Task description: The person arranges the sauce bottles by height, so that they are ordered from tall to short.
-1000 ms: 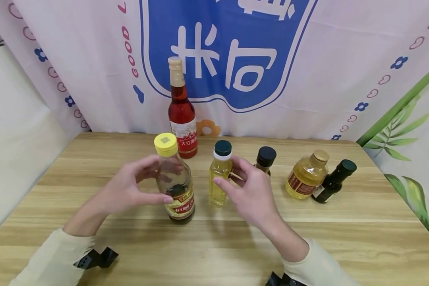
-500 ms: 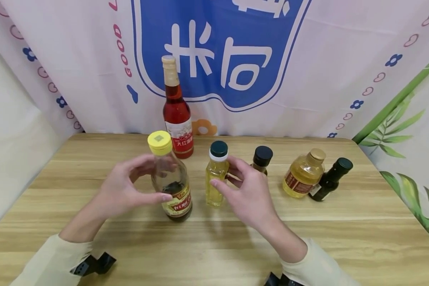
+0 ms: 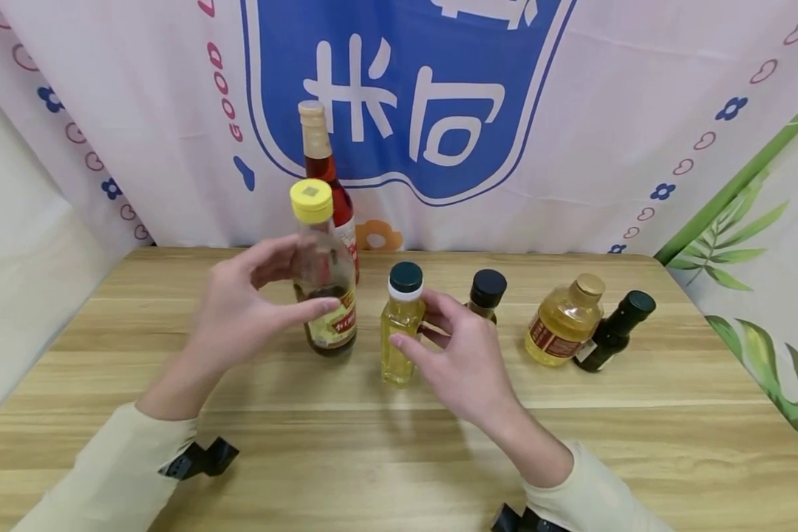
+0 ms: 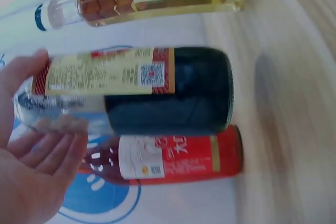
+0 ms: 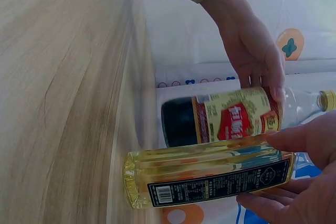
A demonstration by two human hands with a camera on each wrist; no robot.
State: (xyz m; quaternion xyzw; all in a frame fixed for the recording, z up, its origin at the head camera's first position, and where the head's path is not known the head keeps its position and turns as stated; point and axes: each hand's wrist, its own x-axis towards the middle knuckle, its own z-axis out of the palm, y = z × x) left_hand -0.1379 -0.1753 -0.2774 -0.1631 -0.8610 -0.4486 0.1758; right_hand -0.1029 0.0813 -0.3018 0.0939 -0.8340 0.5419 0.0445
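My left hand (image 3: pixel 239 303) grips a yellow-capped glass bottle (image 3: pixel 342 325) by its sides, thumb in front and fingers behind. It is partly filled with dark liquid and carries a yellow and red label. A gap shows between its base (image 5: pixel 170 124) and the table in the right wrist view. My right hand (image 3: pixel 468 362) holds a slim square bottle of yellow oil (image 3: pixel 399 336) with a dark green cap, thumb and fingers on opposite sides. This oil bottle is upright. Just behind the yellow-capped bottle stands a tall bottle of red liquid (image 3: pixel 316 137), partly hidden.
A black-capped bottle (image 3: pixel 488 288) stands behind my right hand, mostly hidden. Further right, a round-bodied oil bottle (image 3: pixel 561 325) and a small dark green bottle (image 3: pixel 617 331) stand close together. A printed curtain (image 3: pixel 572 148) hangs along the back edge of the wooden table (image 3: pixel 605 458).
My left hand has raised the yellow-capped bottle and moved it away from me, so it now covers much of the red bottle. The right hand has stayed on the oil bottle.
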